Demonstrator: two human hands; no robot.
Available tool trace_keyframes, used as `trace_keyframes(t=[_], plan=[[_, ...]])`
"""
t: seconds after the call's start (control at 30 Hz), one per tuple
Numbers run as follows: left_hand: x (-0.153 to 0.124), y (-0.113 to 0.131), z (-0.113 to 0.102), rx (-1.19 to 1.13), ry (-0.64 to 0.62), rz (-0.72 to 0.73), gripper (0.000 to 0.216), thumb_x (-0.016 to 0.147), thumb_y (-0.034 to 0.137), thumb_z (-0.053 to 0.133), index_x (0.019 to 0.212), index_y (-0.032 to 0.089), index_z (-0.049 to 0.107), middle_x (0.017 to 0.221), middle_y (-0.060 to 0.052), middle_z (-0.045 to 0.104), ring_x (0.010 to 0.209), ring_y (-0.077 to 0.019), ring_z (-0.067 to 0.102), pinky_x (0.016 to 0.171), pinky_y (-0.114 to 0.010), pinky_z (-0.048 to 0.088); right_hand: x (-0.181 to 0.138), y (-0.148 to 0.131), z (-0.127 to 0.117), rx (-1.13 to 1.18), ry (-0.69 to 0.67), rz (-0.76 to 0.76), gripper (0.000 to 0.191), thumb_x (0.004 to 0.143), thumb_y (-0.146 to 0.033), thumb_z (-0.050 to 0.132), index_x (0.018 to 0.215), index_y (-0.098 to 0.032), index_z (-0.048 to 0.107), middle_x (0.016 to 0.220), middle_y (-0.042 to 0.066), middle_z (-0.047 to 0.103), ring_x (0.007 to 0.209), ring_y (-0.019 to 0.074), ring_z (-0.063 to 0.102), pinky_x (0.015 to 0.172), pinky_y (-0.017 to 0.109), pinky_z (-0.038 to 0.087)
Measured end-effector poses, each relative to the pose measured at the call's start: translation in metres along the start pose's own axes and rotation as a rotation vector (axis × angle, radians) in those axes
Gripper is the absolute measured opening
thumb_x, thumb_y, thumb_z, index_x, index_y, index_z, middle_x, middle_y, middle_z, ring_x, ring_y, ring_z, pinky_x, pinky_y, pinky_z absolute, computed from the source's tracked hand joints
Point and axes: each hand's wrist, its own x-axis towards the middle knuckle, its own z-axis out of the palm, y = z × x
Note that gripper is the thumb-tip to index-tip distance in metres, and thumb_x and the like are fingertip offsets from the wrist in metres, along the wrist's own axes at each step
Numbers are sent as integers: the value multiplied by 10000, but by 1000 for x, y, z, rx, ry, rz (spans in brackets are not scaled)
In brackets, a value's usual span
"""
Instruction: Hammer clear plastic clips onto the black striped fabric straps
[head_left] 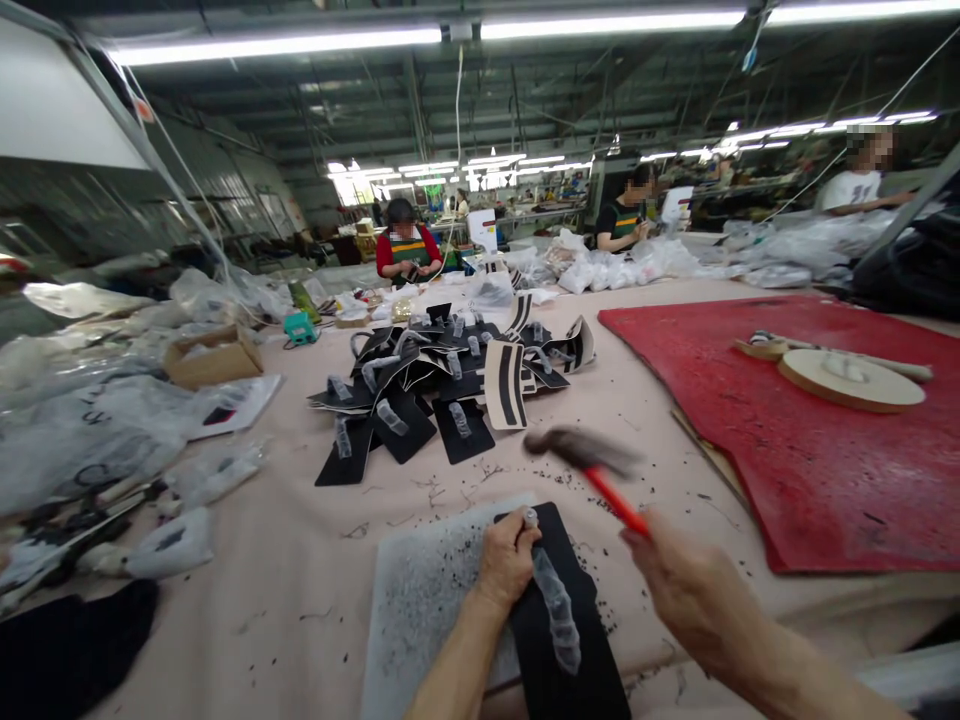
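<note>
— Where does the black piece (570, 620) lie?

— Flat at the near edge of the counter (300, 560), partly on a white pad (427, 600), with a clear strip (559, 610) running along it. It looks thin, light and bendable, likely to slide unless it is pressed down.

— And the person's hands?

— The left hand (506, 560) has its fingers closed around a small metal punch (530, 517), held upright with its tip on the top end of the piece. The right hand (690, 585) has its fingers wrapped around the red handle of a hammer (581, 450), whose head is blurred just above and to the right of the punch.

— How would the punch handle?

— It seems stiff, short and smooth, so it is best gripped low on the shaft, with the fingers kept below the struck end.

— Anything else nearby?

— A pile of similar black pieces (435, 380) lies farther back, and a red mat (810, 440) carrying a wooden disc (851, 380) lies to the right.
</note>
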Motion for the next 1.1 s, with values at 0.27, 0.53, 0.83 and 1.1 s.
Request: trace_keyframes(t=[0.27,0.53,0.83,1.1], plan=[[0,3,-1,-1,-7,17,179,835,103,544,833,209,688,792,-29,705,730,-185,640,718,-268,465,-16,64,25,-95,-457,224,380,995,-470,282,805,-232,509,636,36,616,563,188,555,559,304,328],[0,0,0,-29,-15,-32,159,831,121,565,812,207,697,795,-23,713,737,-181,643,737,-258,473,-29,84,63,-310,-201,189,360,960,-377,372,1119,-142,593,1053,177,654,879,291,638,783,427,484],[2,0,-2,-61,121,-159,101,808,268,671,750,186,680,672,8,664,627,-152,598,622,-228,454,-51,-31,129,-173,-518,128,356,957,-197,358,1099,-121,675,866,154,729,741,270,713,663,345,523],[5,-13,-6,-269,521,-351,308,781,470,711,779,163,677,697,-24,706,658,-178,659,651,-253,520,-40,-12,97,224,-414,176,411,1001,-319,343,1283,-207,620,1152,99,700,1065,206,664,932,318,498]])
